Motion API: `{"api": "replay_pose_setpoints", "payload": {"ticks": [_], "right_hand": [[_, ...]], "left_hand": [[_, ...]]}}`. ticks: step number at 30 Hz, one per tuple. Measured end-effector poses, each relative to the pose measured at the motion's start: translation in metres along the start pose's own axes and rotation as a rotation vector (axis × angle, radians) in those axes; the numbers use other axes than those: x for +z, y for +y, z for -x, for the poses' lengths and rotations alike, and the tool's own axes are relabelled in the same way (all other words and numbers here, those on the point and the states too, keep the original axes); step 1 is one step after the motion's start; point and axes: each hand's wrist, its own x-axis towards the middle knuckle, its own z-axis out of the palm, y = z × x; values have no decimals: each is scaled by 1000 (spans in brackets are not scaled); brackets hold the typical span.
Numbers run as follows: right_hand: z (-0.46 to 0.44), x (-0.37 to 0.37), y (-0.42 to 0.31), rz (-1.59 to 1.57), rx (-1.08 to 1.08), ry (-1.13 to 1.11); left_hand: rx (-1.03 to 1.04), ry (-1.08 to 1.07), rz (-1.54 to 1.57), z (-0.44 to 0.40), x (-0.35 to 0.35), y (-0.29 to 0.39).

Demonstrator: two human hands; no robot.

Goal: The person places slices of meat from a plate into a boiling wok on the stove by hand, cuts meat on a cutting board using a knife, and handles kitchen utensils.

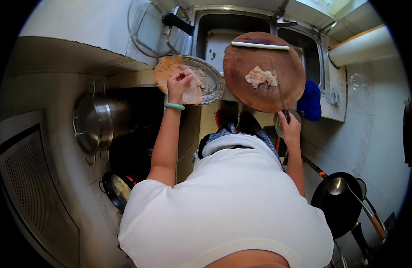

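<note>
My left hand [180,85], with a green bangle at the wrist, is over an oval metal plate [216,83] to the left of the board. Its fingers are pinched together; what they hold, if anything, is hidden. Flattened pale pink raw meat [195,95] covers much of the plate. In my right hand [289,127] is the handle of a knife [281,89], its thin blade lying along the right part of a round wooden cutting board [241,96]. A small heap of raw meat [261,77] sits mid-board, left of the blade.
Behind the board is a steel double sink [210,38]; a white rod [259,45] lies across the board's far part. A glass lid [145,33] leans at the back left. A blue cloth [310,102] hangs at the counter edge. Pots and pans stand on both sides.
</note>
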Motion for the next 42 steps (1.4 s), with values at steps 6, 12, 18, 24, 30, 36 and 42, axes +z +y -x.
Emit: {"api": "replay_pose_setpoints", "payload": {"ticks": [6,12,18,24,30,36,42], "right_hand": [[11,-2,0,-34,29,-30],[19,-9,2,-224,152,-74],[21,-25,9,-336,219,18],[24,-39,25,-367,282,95],[18,-46,43,-220,265,88],[-20,-66,39,-28,96,-14],[-54,-91,39,147,36,-139]], "left_hand": [[309,-115,-384,26,120,6],[439,-209,-432,6,180,0],[933,-292,-726,-1,263,6],[1297,-631,-795,-2,311,-49],[1278,-679,-898,36,295,-83],[1233,-723,-887,39,289,-76],[1208,-608,-826,43,300,-75]]}}
